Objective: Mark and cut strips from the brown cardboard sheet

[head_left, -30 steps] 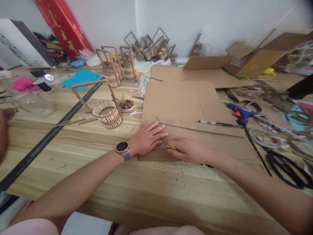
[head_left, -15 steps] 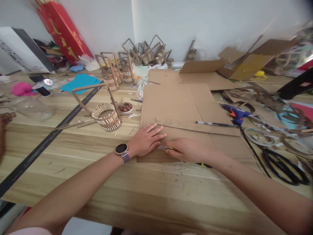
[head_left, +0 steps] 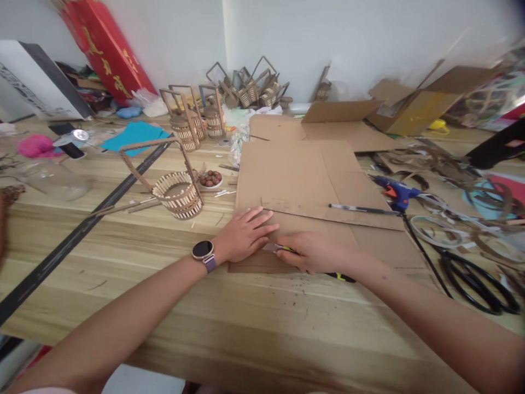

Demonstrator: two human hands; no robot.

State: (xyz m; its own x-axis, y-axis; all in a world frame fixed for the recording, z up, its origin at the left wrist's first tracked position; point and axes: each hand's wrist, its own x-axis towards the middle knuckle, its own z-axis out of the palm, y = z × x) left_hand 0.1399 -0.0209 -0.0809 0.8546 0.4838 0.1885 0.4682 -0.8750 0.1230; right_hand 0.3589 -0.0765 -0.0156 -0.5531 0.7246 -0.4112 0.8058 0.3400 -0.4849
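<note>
A craft workshop, by its cluttered desk point(head_left: 164, 306): small baskets point(head_left: 250, 90) against the wall at twelve o'clock, a glue gun point(head_left: 397, 191) amid loose strips point(head_left: 430, 158) at two, and cut cardboard point(head_left: 295, 169) in the middle.

Rocking a round watch point(head_left: 203, 250) on the left wrist point(head_left: 220, 251), black dial, gold-ish rim, purple strap point(head_left: 210, 264), plus some pale pink clothing point(head_left: 49, 390) down low.

Pale plain wall point(head_left: 172, 44), wood-grain table point(head_left: 164, 323)
</note>
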